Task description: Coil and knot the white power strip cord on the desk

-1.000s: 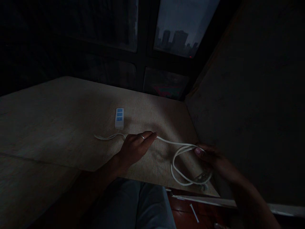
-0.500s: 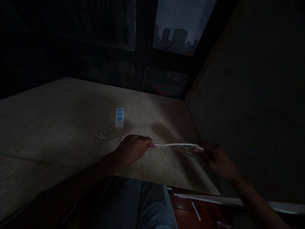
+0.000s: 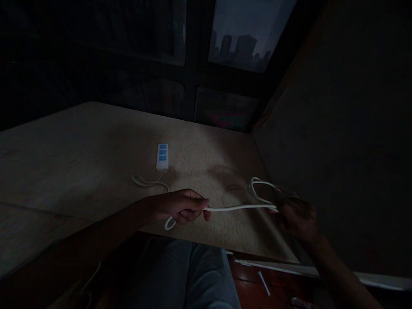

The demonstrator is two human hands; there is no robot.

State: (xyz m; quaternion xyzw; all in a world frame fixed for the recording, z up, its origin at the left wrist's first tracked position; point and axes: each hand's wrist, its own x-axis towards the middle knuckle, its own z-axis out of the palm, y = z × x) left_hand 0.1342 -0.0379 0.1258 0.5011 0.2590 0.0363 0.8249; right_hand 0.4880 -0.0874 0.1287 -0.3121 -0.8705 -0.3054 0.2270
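A white power strip (image 3: 162,157) with blue sockets lies on the pale board (image 3: 80,163). Its white cord (image 3: 240,208) runs from the strip toward me. My left hand (image 3: 180,206) is closed in a pinch on the cord, lifted a little above the board. A taut stretch of cord spans from it to my right hand (image 3: 294,216), which is closed round several gathered loops of the same cord near the board's right edge. A small loop of the cord hangs under my left hand.
The scene is very dim. A dark wall panel (image 3: 337,141) rises on the right of the board. Dark windows (image 3: 244,38) with a skyline stand behind. My legs (image 3: 189,274) and a reddish floor (image 3: 257,283) with small white scraps show below the board's near edge.
My left hand lifted off the board and pinched the cord, pulling it taut. My right hand gathered the big loose loop into smaller loops and raised them.
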